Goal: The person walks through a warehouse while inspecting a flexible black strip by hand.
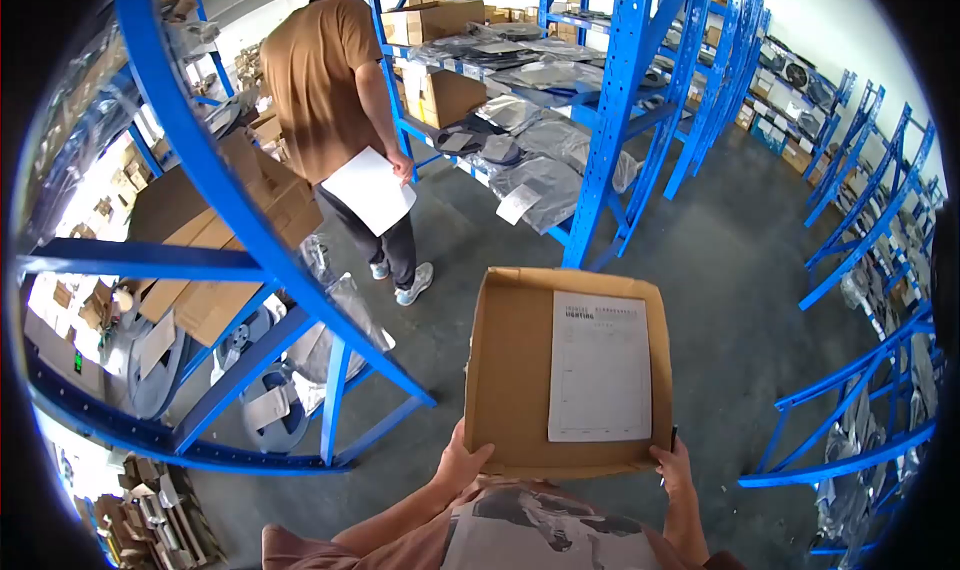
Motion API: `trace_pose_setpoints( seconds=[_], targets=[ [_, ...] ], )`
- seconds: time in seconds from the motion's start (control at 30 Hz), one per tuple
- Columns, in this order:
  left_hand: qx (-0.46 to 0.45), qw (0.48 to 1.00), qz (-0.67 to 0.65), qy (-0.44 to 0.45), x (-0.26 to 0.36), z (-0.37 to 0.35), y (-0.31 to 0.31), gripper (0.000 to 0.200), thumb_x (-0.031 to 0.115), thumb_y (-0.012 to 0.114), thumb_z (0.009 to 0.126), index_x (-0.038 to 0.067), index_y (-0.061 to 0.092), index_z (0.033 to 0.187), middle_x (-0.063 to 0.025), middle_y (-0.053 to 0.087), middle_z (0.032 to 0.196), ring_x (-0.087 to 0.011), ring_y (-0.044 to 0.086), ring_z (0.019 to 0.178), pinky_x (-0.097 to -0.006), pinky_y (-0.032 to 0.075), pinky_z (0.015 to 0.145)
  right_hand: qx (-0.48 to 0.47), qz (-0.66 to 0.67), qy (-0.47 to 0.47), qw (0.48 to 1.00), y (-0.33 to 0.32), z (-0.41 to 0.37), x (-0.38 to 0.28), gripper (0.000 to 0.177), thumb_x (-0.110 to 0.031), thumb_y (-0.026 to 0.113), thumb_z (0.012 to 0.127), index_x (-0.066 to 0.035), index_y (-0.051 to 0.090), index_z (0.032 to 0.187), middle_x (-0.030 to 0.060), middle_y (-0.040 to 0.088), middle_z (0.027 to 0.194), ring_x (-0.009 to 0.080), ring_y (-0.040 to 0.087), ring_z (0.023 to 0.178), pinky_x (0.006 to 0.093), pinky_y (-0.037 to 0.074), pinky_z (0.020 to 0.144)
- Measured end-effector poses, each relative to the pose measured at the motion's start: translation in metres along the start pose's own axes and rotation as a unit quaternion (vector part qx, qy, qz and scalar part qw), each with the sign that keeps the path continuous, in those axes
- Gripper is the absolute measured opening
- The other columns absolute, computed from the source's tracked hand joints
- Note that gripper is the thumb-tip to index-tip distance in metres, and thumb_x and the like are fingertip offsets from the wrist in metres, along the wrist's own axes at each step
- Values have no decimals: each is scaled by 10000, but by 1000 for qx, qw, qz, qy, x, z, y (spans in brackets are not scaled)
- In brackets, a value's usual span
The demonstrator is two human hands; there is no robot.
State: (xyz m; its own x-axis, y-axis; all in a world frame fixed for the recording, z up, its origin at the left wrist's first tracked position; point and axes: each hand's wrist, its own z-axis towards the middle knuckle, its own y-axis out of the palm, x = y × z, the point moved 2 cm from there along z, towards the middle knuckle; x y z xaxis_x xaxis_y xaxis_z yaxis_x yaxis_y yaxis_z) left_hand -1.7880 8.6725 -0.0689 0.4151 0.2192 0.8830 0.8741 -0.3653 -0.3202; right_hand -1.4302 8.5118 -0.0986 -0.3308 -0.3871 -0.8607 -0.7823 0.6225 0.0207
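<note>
A shallow open cardboard box (510, 370) is held in front of my body by both hands. My left hand (462, 463) grips its near left corner, with the thumb over the rim. At the near right corner my right hand (673, 465) is closed on the box edge. A thin dark stick, perhaps a pen, pokes up by its fingers. Inside the box lies a white printed sheet of paper (600, 380), toward the right side. Its small print is too fine to read.
Ahead on the left, a person in a brown shirt (325, 80) faces away, holding a white sheet (370, 190). Blue shelving (610, 110) with plastic-wrapped parts stands ahead. A blue rack frame (200, 160) with cartons and reels is close on my left. More racks (850, 460) line the right.
</note>
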Motion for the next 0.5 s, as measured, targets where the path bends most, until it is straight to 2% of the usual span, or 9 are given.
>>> trace_pose_setpoints(
  seconds=[0.03, 0.1, 0.17, 0.23, 0.33, 0.5],
  targets=[
    [-20, 999, 27, -5, 6, 18, 3, 681, 177, 634, 770, 93, 292, 1353, -163, 514, 1219, -281, 475, 1167, -339, 369, 973, 5, -7, -4, 1000, 5, 7, -11, 461, 3, 592, 740, -5, 482, 1188, 80, 583, 991, 163, 570, 814, 250, 447, 620],
    [-45, 999, 2, 15, 28, 59, 3, 691, 189, 634, 769, 92, 282, 1356, -164, 507, 1227, -285, 473, 1169, -339, 368, 974, 80, -53, 5, 995, 12, 19, -28, 429, -61, 617, 700, -73, 531, 1121, -1, 569, 849, 61, 430, 562, 196, 256, 419],
    [-68, 997, -17, 35, 43, 101, 2, 701, 200, 635, 769, 91, 272, 1359, -166, 500, 1235, -289, 470, 1172, -339, 367, 975, 78, -53, -5, 995, 15, 41, -37, 434, -36, 593, 707, -75, 522, 1133, 6, 574, 863, 58, 452, 580, 195, 261, 408],
    [-76, 991, -21, 104, 55, 138, 3, 702, 219, 627, 774, 94, 262, 1360, -163, 485, 1252, -297, 465, 1173, -340, 370, 968, 66, -4, -36, 997, 19, 62, -43, 419, -7, 562, 717, -70, 519, 1129, 5, 575, 876, 60, 460, 581, 194, 276, 401],
    [-92, 992, 8, 85, 96, 174, -5, 702, 241, 626, 772, 96, 265, 1356, -158, 475, 1262, -302, 467, 1168, -342, 369, 966, 91, 47, -46, 994, 39, 79, -64, 384, 4, 566, 751, -41, 512, 1129, 16, 557, 838, 90, 469, 572, 227, 322, 438],
    [-87, 991, 26, 95, 101, 209, -8, 707, 266, 631, 763, 105, 274, 1352, -163, 481, 1252, -296, 473, 1162, -346, 370, 963, 114, 36, -27, 992, 57, 106, -69, 396, 17, 556, 757, -35, 494, 1145, 27, 561, 900, 90, 487, 603, 222, 327, 440]
  ],
)
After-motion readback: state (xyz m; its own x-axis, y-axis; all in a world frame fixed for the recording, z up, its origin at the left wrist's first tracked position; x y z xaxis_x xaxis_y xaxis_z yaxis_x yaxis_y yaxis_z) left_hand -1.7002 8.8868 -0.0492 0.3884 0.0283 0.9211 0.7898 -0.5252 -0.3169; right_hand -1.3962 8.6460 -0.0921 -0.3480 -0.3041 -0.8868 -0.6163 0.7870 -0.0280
